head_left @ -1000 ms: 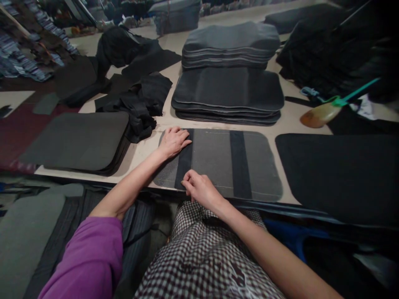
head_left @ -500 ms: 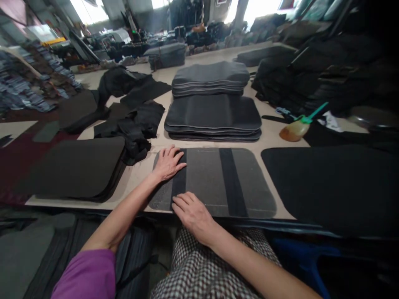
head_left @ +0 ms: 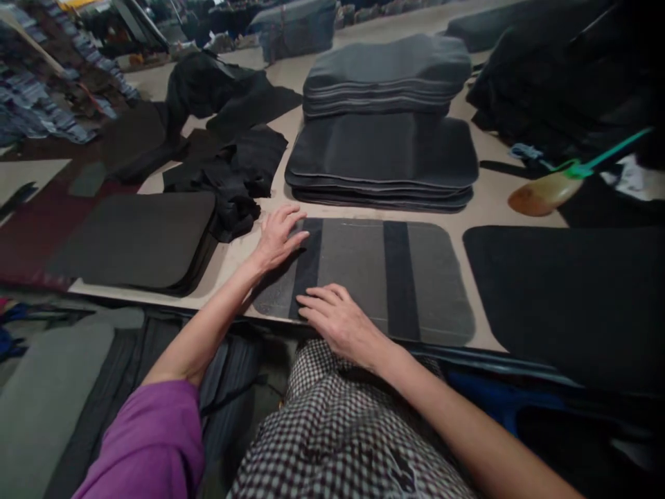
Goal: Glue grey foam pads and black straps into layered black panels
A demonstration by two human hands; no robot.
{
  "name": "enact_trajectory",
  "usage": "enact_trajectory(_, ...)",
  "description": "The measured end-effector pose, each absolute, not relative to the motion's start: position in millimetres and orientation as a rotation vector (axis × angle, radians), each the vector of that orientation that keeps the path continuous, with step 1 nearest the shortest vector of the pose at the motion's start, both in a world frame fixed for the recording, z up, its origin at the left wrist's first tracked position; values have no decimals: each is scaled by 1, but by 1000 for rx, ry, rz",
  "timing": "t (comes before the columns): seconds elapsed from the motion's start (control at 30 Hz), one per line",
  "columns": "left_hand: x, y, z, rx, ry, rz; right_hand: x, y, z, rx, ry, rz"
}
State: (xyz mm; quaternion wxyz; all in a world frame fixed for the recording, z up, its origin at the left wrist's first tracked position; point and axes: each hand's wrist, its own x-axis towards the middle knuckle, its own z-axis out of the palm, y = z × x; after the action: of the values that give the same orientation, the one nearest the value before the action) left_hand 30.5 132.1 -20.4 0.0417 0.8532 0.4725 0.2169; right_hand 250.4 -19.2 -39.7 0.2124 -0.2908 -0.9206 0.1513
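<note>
A grey rounded panel [head_left: 353, 267] lies flat at the table's front edge, with two dark strips running across it from back to front. My left hand [head_left: 280, 239] is at the far end of the left strip [head_left: 307, 260], its fingers spread over the panel's upper left corner. Near the front end of that same strip, my right hand [head_left: 340, 319] rests with fingers stretched out, palm down. Neither hand grips anything. The right strip [head_left: 401, 281] lies untouched by both hands.
Behind the panel stand a stack of black panels [head_left: 382, 156] and a grey stack [head_left: 387, 69]. Dark panels [head_left: 140, 239] are piled left, beside crumpled black cloth [head_left: 233, 180]. To the right lie a large black panel [head_left: 566, 291] and an amber container with a green stick [head_left: 545, 194].
The view has tilted downward, so the table appears higher and nearer. My right hand has slid slightly along the left strip, away from the front edge. The left hand stays near the strip's far end.
</note>
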Motion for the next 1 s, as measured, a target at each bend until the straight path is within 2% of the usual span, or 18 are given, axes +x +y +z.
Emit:
enact_trajectory(0.07,18,104,-7,2602,1365,712,254,-16,-38,-793,-2568,417)
enact_trajectory(0.17,-1,51,5,2636,1220,605,258,-14,-37,-761,-2618,428)
enact_trajectory(0.4,-19,-33,-17,2877,1182,337,259,-14,-40,-764,-2651,404)
enact_trajectory(0.73,-17,-48,-20,3148,1139,288,252,-19,-30,-799,-2687,339)
enact_trajectory(1.0,-18,-38,-22,3082,1147,302,248,-20,-26,-831,-2723,326)
